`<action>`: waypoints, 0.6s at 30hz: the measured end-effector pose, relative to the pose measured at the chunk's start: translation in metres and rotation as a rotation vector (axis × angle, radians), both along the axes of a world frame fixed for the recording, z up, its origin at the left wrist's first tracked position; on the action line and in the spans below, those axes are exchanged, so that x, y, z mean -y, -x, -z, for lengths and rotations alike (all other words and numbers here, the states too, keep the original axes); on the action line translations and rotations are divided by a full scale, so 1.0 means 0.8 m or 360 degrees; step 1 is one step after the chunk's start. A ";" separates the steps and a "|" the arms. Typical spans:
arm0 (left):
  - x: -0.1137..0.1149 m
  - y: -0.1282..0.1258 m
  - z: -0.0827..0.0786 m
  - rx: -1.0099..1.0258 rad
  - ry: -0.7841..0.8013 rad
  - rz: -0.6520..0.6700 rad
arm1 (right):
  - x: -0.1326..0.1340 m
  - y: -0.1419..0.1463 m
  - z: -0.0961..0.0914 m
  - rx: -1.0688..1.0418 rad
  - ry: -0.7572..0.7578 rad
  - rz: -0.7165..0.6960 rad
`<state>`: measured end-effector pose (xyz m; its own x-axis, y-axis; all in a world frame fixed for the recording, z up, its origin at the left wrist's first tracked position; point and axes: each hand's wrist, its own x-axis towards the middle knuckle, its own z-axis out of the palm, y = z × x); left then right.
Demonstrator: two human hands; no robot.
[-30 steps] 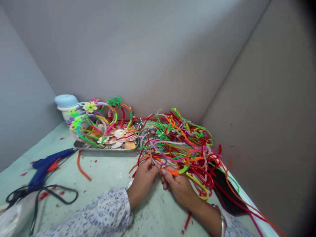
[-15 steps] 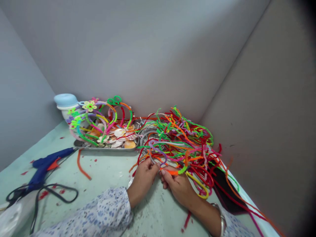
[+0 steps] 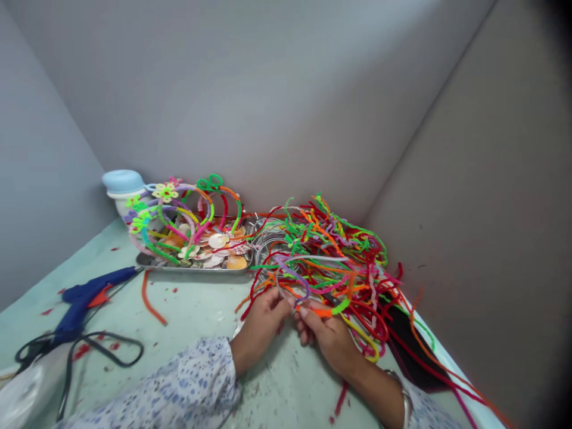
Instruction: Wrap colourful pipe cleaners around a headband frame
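- Pipe-cleaner tangle (image 3: 326,256) is lying on the pale green tabletop (image 3: 201,339), spilling towards the right-hand wall.
- Left hand (image 3: 258,332) is closed, pinching strands at the tangle's near edge.
- Right hand (image 3: 328,342) is curling around an orange stem (image 3: 315,311).
- Both hands are staying close together, barely shifted from a second ago.

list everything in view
glue gun: 1, blue, left of tray
cord: 1, black, beside glue gun
tub: 1, pale blue, back corner
tray: 1, metal, by back wall
headbands: several, multicoloured, on tray
shells: many, white and orange, in tray
wire rings: several, silver, tray's right end
pipe cleaners: many, mixed colours, heaped right of tray
loose pipe cleaner: 1, orange, on table
left hand: 1, pinching pipe cleaners
right hand: 1, pinching pipe cleaners
bangle: 1, silver, right wrist
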<state>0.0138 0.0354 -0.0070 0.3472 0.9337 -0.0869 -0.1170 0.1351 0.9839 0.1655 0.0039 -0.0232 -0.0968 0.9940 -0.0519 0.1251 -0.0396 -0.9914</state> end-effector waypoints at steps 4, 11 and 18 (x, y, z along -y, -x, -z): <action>0.001 0.005 -0.005 0.0177 -0.0086 -0.0029 | -0.003 -0.009 0.003 -0.0288 0.0153 0.0022; -0.013 0.014 -0.006 0.0289 -0.0091 -0.0333 | -0.002 -0.013 0.005 -0.0284 0.0203 -0.0149; -0.020 0.018 -0.006 0.0311 -0.0150 -0.0374 | 0.002 -0.024 0.002 -0.0231 0.0258 -0.0445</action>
<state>-0.0009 0.0515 -0.0020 0.1224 0.9912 0.0506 -0.3222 -0.0086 0.9466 0.1846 0.0023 -0.0245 -0.3819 0.9079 -0.1728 0.0118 -0.1822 -0.9832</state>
